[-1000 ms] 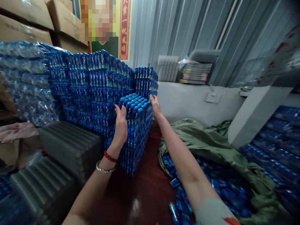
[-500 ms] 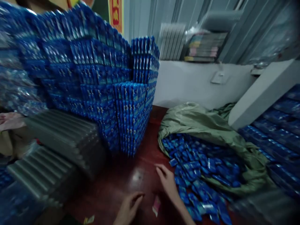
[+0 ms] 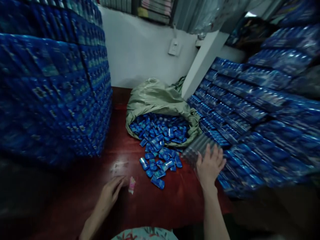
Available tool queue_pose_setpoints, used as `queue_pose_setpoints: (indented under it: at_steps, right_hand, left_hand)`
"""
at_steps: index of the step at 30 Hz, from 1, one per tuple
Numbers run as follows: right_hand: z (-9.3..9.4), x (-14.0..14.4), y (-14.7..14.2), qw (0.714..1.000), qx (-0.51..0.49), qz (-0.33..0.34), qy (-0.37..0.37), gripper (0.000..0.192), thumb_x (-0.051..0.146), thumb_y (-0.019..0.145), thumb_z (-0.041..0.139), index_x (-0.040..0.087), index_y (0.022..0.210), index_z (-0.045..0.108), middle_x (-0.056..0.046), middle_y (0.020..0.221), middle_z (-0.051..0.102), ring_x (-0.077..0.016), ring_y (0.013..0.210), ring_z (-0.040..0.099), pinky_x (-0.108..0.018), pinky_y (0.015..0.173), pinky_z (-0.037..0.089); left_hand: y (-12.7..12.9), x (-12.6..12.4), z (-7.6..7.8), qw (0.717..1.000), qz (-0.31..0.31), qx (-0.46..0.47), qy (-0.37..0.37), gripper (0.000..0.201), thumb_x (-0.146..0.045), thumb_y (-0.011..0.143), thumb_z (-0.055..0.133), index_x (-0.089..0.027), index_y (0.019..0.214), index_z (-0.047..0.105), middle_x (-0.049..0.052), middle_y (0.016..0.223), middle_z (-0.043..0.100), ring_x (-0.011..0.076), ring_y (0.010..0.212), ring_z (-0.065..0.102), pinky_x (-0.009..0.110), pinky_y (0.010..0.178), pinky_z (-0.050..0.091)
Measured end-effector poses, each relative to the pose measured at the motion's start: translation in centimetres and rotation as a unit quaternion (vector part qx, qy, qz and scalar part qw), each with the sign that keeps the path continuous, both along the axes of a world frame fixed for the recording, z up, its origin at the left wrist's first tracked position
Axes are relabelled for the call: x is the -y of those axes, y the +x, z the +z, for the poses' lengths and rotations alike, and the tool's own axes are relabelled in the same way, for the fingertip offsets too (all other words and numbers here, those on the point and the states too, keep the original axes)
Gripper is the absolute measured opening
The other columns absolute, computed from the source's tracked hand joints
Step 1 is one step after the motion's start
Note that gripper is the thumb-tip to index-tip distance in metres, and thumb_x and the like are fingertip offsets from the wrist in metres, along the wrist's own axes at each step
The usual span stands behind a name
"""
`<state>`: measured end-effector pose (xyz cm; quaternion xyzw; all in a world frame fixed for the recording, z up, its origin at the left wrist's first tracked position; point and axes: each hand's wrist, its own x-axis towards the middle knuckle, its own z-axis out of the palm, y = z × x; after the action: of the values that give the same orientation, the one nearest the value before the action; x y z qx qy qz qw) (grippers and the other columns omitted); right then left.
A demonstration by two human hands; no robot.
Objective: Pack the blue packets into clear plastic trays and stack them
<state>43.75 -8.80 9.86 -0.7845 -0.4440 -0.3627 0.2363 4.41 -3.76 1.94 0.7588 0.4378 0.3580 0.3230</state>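
In the head view the right hand (image 3: 210, 164) is stretched forward with its fingers spread apart, resting on a clear ribbed tray (image 3: 197, 151) that lies against the foot of the wrapped blue bundles (image 3: 250, 110) banked up on that side. The picture is blurred there, so the fingers seem only to lie on the tray rather than close round it. Half a second earlier this hand lay lower and nearer the middle, beside the loose blue packets; it has since swung outward to the tray.

The left hand (image 3: 111, 193) lies flat on the dark red surface (image 3: 150, 206), fingers loosely parted and gripping nothing. A small pink-and-white scrap (image 3: 131, 185) sits just beside its fingertips, toward the right hand, as it did before. Between and beyond the two hands, loose blue packets (image 3: 157, 163) spill from the mouth of a green sack (image 3: 157, 98), well forward of the left hand and just left of the right one.

Beyond the left hand rises the tall stack of blue boxes (image 3: 55, 86), which both hands were pressing a second ago and now leave untouched. The view has turned rightward since then.
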Motion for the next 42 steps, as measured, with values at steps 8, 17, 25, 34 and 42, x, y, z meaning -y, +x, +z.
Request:
queue_pose_setpoints:
  at_steps: [8,17,25,34,42]
  right_hand:
    - [-5.6,0.9,2.4,0.999,0.016,0.034,-0.015,0.046,0.020,0.089,0.036,0.022,0.133,0.047,-0.013,0.137,0.047,-0.0309,0.137,0.024,-0.059,0.104,0.025]
    - [-6.4,1.1,1.1,0.999,-0.002,0.047,0.001,0.042,0.018,0.087,0.041,0.026,0.125,0.055,-0.011,0.129,0.054,-0.0331,0.129,0.037,-0.071,0.100,0.015]
    - [-4.7,3.6,-1.1,0.994,0.050,0.101,0.009,0.038,0.007,0.080,0.041,0.025,0.100,0.069,-0.006,0.092,0.067,-0.0170,0.085,0.059,-0.036,0.081,0.042]
    - [4.3,1.8,-9.0,0.832,-0.313,0.455,-0.050,0.023,0.020,0.085,0.053,0.028,0.101,0.068,-0.004,0.094,0.067,-0.0178,0.086,0.062,-0.033,0.075,0.049]
    - [-5.8,-5.3,-19.7,0.826,-0.218,0.519,0.007,0.037,0.010,0.086,0.045,0.025,0.114,0.063,-0.005,0.099,0.068,-0.0187,0.096,0.060,-0.043,0.089,0.046]
  left_hand:
    - [4.1,1.1,0.6,0.995,-0.096,0.025,-0.013,0.027,-0.033,0.088,0.046,-0.022,0.099,0.069,0.007,0.095,0.072,0.0192,0.089,0.068,0.028,0.081,0.054]
    - [3.1,3.1,-1.4,0.986,-0.088,0.041,-0.133,0.027,-0.044,0.084,0.053,-0.028,0.094,0.072,0.005,0.095,0.072,0.0224,0.089,0.068,0.029,0.083,0.053]
    - [4.5,3.2,-0.7,0.980,-0.123,0.046,-0.147,0.027,-0.042,0.085,0.052,-0.027,0.098,0.071,0.006,0.096,0.072,0.0231,0.093,0.066,0.033,0.088,0.051]
    - [5.2,3.3,5.0,0.960,-0.169,0.101,-0.197,0.091,-0.043,0.063,0.075,-0.024,0.142,0.032,0.011,0.146,0.035,0.0315,0.134,0.033,0.047,0.110,0.029]
    - [4.8,2.5,0.4,0.938,0.114,0.207,-0.252,0.051,-0.053,0.078,0.056,-0.016,0.113,0.056,0.008,0.111,0.064,0.0236,0.103,0.060,0.029,0.088,0.048]
